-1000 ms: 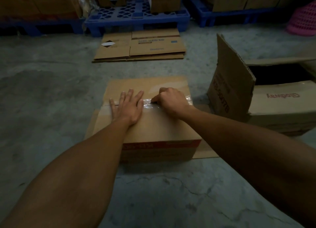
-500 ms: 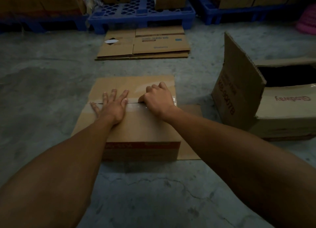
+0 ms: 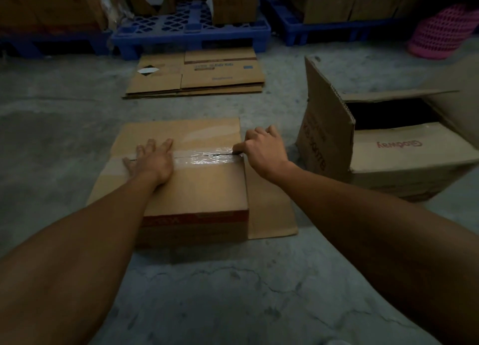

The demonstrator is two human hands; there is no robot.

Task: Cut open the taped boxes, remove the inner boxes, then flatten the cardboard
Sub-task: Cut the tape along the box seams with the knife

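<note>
A brown cardboard box [image 3: 197, 189] sits on the concrete floor in front of me, with clear tape [image 3: 207, 158] along its top seam. My left hand [image 3: 153, 160] lies flat on the left of the lid, fingers spread, holding nothing. My right hand [image 3: 264, 147] is curled at the right end of the seam, thumb and finger pinched on a small cutter that is almost hidden. A dark slit runs through the tape between my hands. A loose flap [image 3: 269, 207] lies flat on the floor at the box's right side.
A larger opened box [image 3: 404, 158] with a raised flap stands close on the right. Flattened cardboard [image 3: 202, 75] is stacked on the floor ahead. Blue pallets [image 3: 191, 31] with boxes line the back, and a pink basket [image 3: 443, 33] sits far right.
My right hand has slid right along the seam from the middle to the box's right edge, leaving a slit in the tape. My left hand stayed pressed on the lid.
</note>
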